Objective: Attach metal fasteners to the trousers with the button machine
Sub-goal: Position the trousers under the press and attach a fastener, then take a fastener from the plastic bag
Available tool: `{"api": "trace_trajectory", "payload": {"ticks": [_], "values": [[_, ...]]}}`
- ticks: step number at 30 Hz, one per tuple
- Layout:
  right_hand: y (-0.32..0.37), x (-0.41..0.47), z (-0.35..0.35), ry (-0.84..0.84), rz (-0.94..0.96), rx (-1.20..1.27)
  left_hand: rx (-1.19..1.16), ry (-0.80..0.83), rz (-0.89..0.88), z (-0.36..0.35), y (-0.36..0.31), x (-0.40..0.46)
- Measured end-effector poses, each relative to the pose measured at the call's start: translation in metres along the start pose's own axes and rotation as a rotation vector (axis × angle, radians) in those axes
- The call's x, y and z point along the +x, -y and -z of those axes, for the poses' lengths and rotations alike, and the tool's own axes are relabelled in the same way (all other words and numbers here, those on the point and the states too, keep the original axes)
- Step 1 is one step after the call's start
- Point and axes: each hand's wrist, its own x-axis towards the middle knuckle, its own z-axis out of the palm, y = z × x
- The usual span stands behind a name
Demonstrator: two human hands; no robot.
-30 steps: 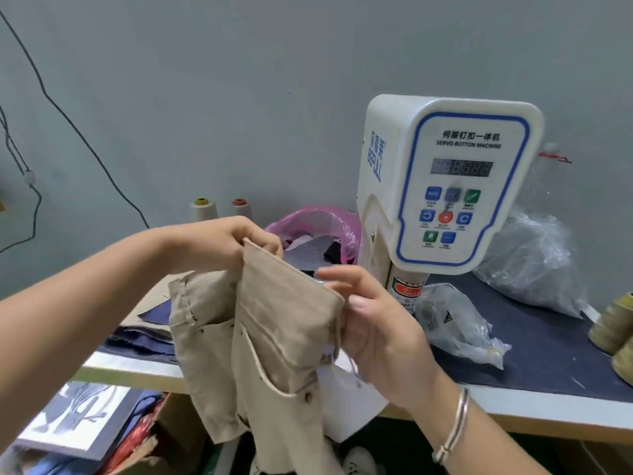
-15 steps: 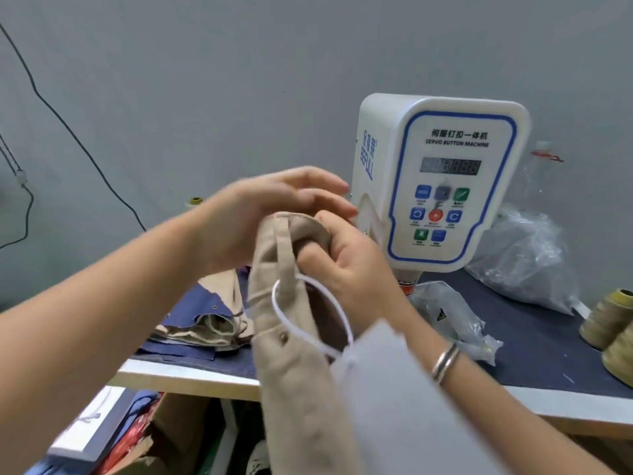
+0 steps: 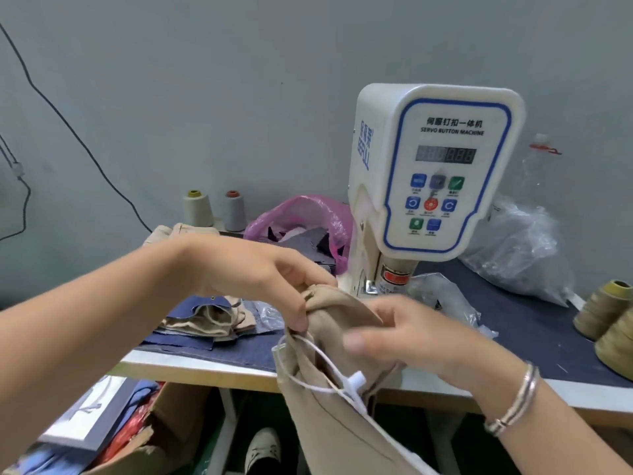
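Beige trousers (image 3: 329, 337), centre of frame at the desk (image 3: 513, 389) edge, just before the button machine (image 3: 428, 166). Left hand (image 3: 260, 272) pinches the bunched waistband, fingers clamped on cloth; right hand (image 3: 411, 330) grips it, fingers curled. The fabric looks soft, light and limp; best held taut beside the fastening spot. Panel reads "SERVO BUTTON MACHINE"; side lettering unclear.
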Motion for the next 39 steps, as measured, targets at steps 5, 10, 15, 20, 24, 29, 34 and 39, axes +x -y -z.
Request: {"api": "trace_trajectory", "payload": {"ticks": [5, 10, 15, 20, 24, 29, 34, 39], "values": [[-0.022, -0.026, 0.001, 0.044, 0.021, 0.172, -0.097, -0.137, -0.030, -0.003, 0.013, 0.014], [-0.038, -0.032, 0.005, -0.249, -0.012, 0.483, 0.131, -0.225, 0.164, -0.005, 0.032, 0.045], [-0.069, -0.040, 0.019, -0.335, -0.163, 0.797, 0.037, -0.278, 0.239, -0.027, 0.053, 0.074], [-0.076, -0.041, 0.028, -0.127, -0.168, 0.418, 0.022, -0.138, 0.298, -0.034, 0.065, 0.083], [-0.093, -0.027, 0.034, -0.255, -0.344, 0.051, 0.276, -0.123, 0.384, -0.035, 0.081, 0.098], [-0.112, -0.018, 0.035, -0.378, -0.299, 0.307, 0.329, -0.088, 0.334, -0.023, 0.092, 0.099], [-0.124, -0.003, 0.033, -0.522, -0.366, 0.541, 0.348, -0.095, 0.343, -0.014, 0.098, 0.106], [-0.121, 0.016, 0.039, -0.516, -0.350, 0.580, 0.471, -0.469, 0.269, -0.030, 0.114, 0.133]]}}
